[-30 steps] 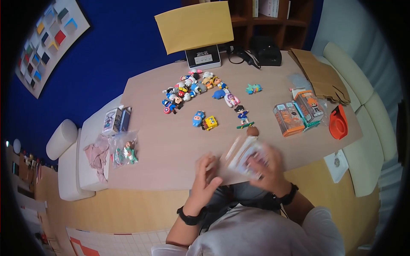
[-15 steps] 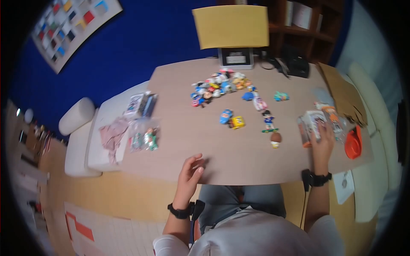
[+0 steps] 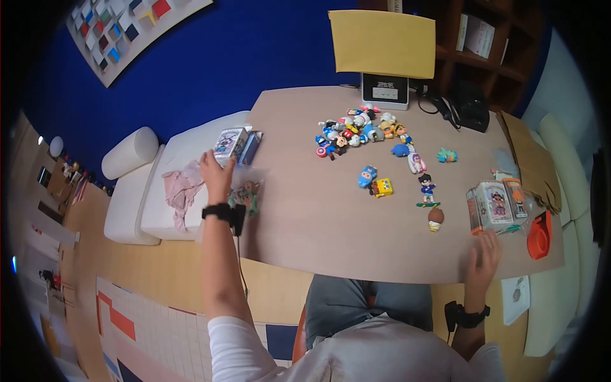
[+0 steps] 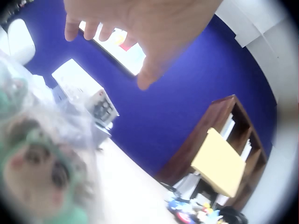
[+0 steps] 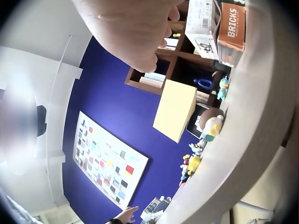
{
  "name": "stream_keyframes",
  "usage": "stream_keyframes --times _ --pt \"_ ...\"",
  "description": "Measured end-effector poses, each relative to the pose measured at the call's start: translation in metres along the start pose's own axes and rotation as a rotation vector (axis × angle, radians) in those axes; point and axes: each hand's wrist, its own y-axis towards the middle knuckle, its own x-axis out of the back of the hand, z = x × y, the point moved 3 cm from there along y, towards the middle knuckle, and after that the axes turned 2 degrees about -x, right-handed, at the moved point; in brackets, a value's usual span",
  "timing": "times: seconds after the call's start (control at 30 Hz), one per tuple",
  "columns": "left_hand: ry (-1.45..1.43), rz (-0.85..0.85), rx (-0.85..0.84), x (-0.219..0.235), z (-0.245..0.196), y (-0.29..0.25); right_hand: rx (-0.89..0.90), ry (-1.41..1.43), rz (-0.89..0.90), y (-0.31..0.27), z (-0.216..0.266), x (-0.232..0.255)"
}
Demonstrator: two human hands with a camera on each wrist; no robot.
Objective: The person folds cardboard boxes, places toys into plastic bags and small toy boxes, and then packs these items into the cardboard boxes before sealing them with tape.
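Note:
My left hand (image 3: 216, 177) reaches to the table's left side, right by a small white picture box (image 3: 230, 142) that stands next to a blue box (image 3: 250, 149). The left wrist view shows its fingers spread above the white box (image 4: 84, 81), holding nothing. Below the wrist lies a clear bag with green toy figures (image 3: 245, 196). On the right, my right hand (image 3: 484, 260) is open with loosely bent fingers, just in front of a white box with a printed figure (image 3: 496, 202). That box stands against orange boxes, one marked BRICKS (image 5: 232, 30).
A pile of toy figures (image 3: 350, 134) lies at the back middle. Several more stand nearer, including a skateboard figure (image 3: 426, 189) and a brown-haired one (image 3: 435, 219). An orange-red tray (image 3: 539, 237) sits at the right edge, brown paper bags (image 3: 529, 156) behind it. A pink cloth (image 3: 182, 191) lies left.
My right hand carried the white box from in front of me to the orange boxes, let go and drew back. My left hand moved left and forward to the other boxes. The head view shifted.

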Motion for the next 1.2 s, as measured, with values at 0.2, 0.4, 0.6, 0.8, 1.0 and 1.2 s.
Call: stream_keyframes --times 0.2,0.4,0.6,0.8,1.0,1.2 --pt "0.036 0.385 0.293 -0.025 0.009 0.031 0.046 0.122 0.073 0.000 0.030 0.004" --pt "-0.147 0.152 0.051 -0.002 -0.043 0.019 0.074 0.202 0.102 0.002 0.035 -0.001" --pt "-0.562 0.163 -0.357 0.065 -0.163 -0.086 -0.046 0.684 0.319 0.013 0.071 -0.036" --pt "-0.632 0.375 -0.318 0.095 -0.227 -0.237 -0.329 1.476 0.373 -0.008 0.124 -0.078" --pt "-0.976 0.417 -0.118 0.099 -0.228 -0.271 -0.052 0.912 0.694 0.009 0.115 -0.061" --pt "-0.965 0.538 -0.113 0.103 -0.255 -0.214 0.038 0.913 0.688 0.013 0.105 -0.060"
